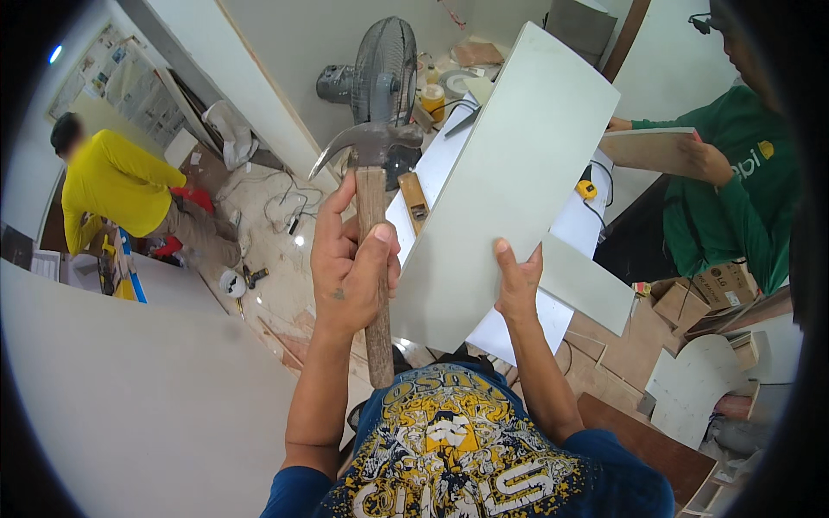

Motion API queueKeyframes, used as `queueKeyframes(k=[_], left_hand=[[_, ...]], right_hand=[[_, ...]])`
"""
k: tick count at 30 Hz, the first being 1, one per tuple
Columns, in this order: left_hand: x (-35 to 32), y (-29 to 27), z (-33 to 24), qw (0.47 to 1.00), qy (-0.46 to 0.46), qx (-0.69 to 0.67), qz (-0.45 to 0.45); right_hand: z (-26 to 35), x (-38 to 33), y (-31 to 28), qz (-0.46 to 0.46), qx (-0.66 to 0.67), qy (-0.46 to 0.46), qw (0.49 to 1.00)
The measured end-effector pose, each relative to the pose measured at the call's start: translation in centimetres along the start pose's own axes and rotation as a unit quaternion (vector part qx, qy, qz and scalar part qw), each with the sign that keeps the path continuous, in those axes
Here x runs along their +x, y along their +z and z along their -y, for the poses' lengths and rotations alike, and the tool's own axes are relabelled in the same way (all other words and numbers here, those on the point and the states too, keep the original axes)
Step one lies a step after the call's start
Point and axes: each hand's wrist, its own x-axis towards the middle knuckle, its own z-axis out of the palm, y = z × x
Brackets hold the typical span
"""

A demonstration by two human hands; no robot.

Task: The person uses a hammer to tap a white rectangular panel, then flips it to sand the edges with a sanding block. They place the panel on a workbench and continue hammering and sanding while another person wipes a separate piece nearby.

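**woodguy:** Closest to the lens is the person's own blue T-shirt [458, 457] with the yellow and white print, filling the bottom edge. Both forearms are coming up from it. What's each of the hands doing?

**panel_pete:** Left hand [350, 268] is wrapping tight around the wooden handle of a claw hammer [371, 173], thumb pressing up along the handle. Hammer is standing upright, steel head at the top, claw pointing left. Right hand [518, 281] is gripping the lower edge of a pale grey board [505, 177], fingers showing on the face that is turned toward the camera.

**woodguy:** And where's the board sitting?

**panel_pete:** It's being held up in the air, tilting, just right of the hammer, over a white table [566, 224]. A second grey panel [587, 281] is lying just beside the right hand, and a small yellow tape measure [586, 189] is sitting on the table behind the board.

**woodguy:** Anyone else around?

**panel_pete:** Yep. A person in a green shirt [743, 198] on the right is holding a brown wooden board [648, 148]. A person in a yellow shirt [108, 186] is bending over on the left. A black fan [384, 73] is standing behind the hammer head, and cardboard boxes [704, 293] are piling up lower right.
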Motion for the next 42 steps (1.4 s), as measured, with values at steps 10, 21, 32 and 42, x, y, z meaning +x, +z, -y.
queueKeyframes(k=[10,21,32,42], left_hand=[[1.1,1.1,0.0,0.994,-0.024,0.086,0.056],[2.3,1.6,-0.6,0.998,0.004,0.021,0.055],[2.3,1.7,0.5,0.995,-0.011,0.053,0.083],[2.6,2.2,0.0,0.996,0.000,0.038,0.081]], right_hand=[[-0.2,0.5,-0.4,0.004,-0.001,-0.010,1.000],[0.4,0.6,-0.3,0.028,0.016,-0.008,0.999],[0.4,0.4,-0.1,0.012,0.020,-0.011,1.000],[-0.2,0.4,-0.7,0.004,0.040,0.006,0.999]])
